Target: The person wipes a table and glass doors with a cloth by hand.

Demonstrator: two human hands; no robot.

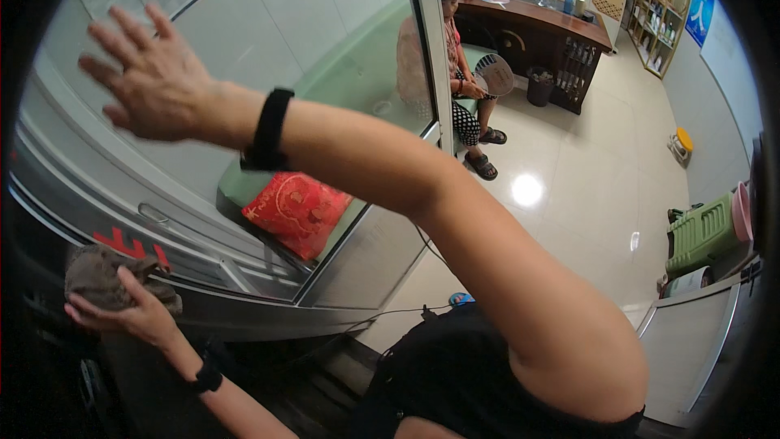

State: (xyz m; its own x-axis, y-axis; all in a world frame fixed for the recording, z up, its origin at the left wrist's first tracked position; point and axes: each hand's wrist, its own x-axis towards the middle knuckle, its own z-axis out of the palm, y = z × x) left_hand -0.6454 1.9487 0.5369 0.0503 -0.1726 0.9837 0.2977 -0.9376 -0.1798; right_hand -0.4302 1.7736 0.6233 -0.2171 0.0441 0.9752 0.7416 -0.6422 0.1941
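My left hand (pixel 125 311) is at the lower left, its fingers closed around a crumpled grey-brown cloth (pixel 100 280). The cloth is at the lower part of a metal-framed glass panel (pixel 341 67), beside red lettering on the glass. My right hand (pixel 152 73) is raised at the upper left before the same glass, fingers spread, with nothing in it; whether it touches the pane I cannot tell. Both wrists wear black bands. Behind the glass, a red patterned cushion (pixel 298 210) lies on a pale green bench (pixel 365 42).
A person (pixel 466 85) holding a round fan (pixel 495 75) sits beyond the panel's edge, near a dark wooden desk (pixel 548 15) and a waste bin (pixel 540 86). A black cable (pixel 390 311) crosses the doorway by the step. Green plastic stools (pixel 701 235) stand at the right.
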